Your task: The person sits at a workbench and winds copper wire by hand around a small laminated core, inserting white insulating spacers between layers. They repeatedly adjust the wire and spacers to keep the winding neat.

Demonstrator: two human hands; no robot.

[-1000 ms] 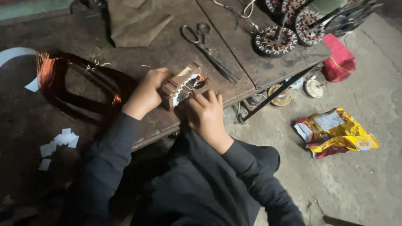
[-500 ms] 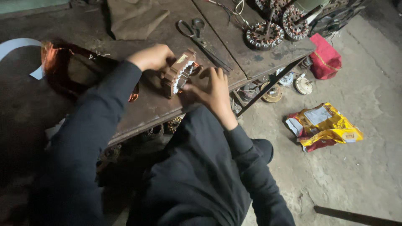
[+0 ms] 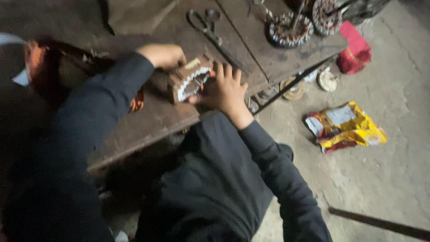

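A brown motor stator (image 3: 190,79) with white slot insulation around its bore lies on the dark wooden bench (image 3: 148,123). My left hand (image 3: 163,55) grips its far side. My right hand (image 3: 224,87) presses against its near right side, fingers spread over the rim. Both sleeves are dark. A loop of copper wire (image 3: 38,62) lies on the bench at the left, partly hidden by my left arm.
Scissors (image 3: 205,22) lie on the bench behind the stator. Two wound stators (image 3: 289,29) sit at the bench's far right corner. On the concrete floor: a red pouch (image 3: 354,47), a yellow and red wrapper (image 3: 345,125), round metal parts (image 3: 327,80) and a dark rod (image 3: 380,222).
The view has swung left and down, blurring. My left arm reaches further across the bench. Both hands stay on the stator.
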